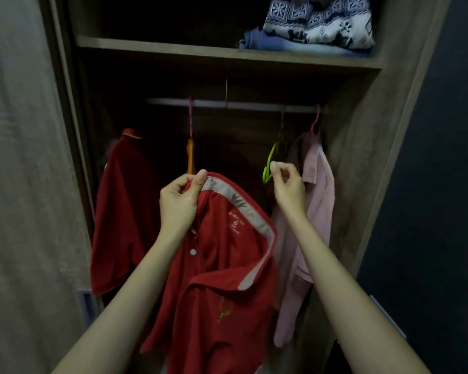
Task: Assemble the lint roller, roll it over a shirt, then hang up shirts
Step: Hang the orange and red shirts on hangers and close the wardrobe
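I face an open wardrobe. My left hand (180, 203) grips the collar of a red polo shirt (216, 287) with a grey collar band, and the shirt hangs down in front of me. My right hand (287, 184) is raised beside a green hanger (272, 160) that hangs on the rail (235, 105); thumb and forefinger pinch together at the hanger's lower end. Whether they truly hold it is hard to tell. No lint roller is in view.
Another red shirt (119, 211) hangs at the left, an orange hanger (191, 157) in the middle, a pink shirt (311, 225) at the right. Folded clothes (316, 25) lie on the shelf (200, 54) above. Wardrobe side panels close in left and right.
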The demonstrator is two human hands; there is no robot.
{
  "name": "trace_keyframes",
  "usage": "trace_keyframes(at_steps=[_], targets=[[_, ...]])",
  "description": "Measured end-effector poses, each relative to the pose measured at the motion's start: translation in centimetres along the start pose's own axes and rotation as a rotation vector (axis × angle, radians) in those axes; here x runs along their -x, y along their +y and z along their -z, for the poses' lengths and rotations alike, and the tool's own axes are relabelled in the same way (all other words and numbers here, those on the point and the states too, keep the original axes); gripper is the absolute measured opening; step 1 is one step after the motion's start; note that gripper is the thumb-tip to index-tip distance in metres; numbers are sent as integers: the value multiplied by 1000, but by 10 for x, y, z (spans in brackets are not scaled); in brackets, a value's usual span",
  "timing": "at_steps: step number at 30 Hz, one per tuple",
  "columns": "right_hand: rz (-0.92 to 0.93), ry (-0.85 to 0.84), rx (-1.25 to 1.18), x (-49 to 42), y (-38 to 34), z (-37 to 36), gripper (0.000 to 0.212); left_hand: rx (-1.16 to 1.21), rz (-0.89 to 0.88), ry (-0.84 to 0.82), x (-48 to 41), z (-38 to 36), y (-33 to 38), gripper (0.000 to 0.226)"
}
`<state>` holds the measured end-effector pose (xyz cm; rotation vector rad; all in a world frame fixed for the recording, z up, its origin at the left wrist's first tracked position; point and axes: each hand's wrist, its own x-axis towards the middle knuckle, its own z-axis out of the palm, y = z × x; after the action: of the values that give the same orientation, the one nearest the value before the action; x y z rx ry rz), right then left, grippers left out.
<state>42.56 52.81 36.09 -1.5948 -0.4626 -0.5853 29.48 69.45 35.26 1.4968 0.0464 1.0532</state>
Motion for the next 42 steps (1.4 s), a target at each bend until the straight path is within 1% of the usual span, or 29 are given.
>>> trace_keyframes(at_steps=[1,2,5,7,9,10,11,12,13,16,18,23,27,29,32,34,37,39,40,42], targets=[[-14,33,-4,-14,-2,-6,25,-4,10,-4,-3,-1,0,36],[-49,46,6,-27,-4,-12,34,-16,17,-12,-6,-2,-1,35],[-199,47,110,-58,-6,-27,59,-44,22,-27,-14,1,-2,36],[-269,45,66,-78,1,-38,70,-46,23,-27,-21,7,-2,34],[-341,43,-44,-95,6,-46,77,-60,26,-24,-29,15,-2,33],[-389,39,-150,-101,8,-48,76,-69,30,-19,-32,19,-2,34],[-438,43,-271,-106,10,-50,70,-73,33,-14,-35,23,-3,34],[-470,51,-358,-110,12,-50,62,-71,32,-10,-39,26,-3,34],[-473,64,-380,-112,15,-49,53,-69,29,-9,-42,29,-3,35],[-414,95,-244,-115,21,-41,33,-80,32,-17,-48,35,-4,39],[-381,120,-200,-118,26,-38,28,-85,46,-23,-52,38,-5,40],[-355,113,-257,-126,35,-34,28,-95,60,-54,-55,40,-6,41],[-309,53,-348,-117,24,-30,26,-139,71,-84,-59,44,-7,48],[-278,0,-389,-105,22,-27,28,-178,102,-104,-62,45,-6,47],[-270,-84,-413,-71,25,-15,33,-252,168,-174,-66,48,-6,38],[-283,-133,-459,-42,26,-3,34,-314,172,-201,-67,52,-7,35],[-304,-222,-532,6,25,26,29,-388,155,-194,-65,58,-14,33],[-319,-294,-583,35,25,47,26,-431,142,-184,-63,65,-21,35],[-331,-330,-616,48,26,58,29,-455,137,-177,-62,69,-26,37],[-380,-385,-676,68,31,79,46,-504,140,-161,-61,80,-37,34]])
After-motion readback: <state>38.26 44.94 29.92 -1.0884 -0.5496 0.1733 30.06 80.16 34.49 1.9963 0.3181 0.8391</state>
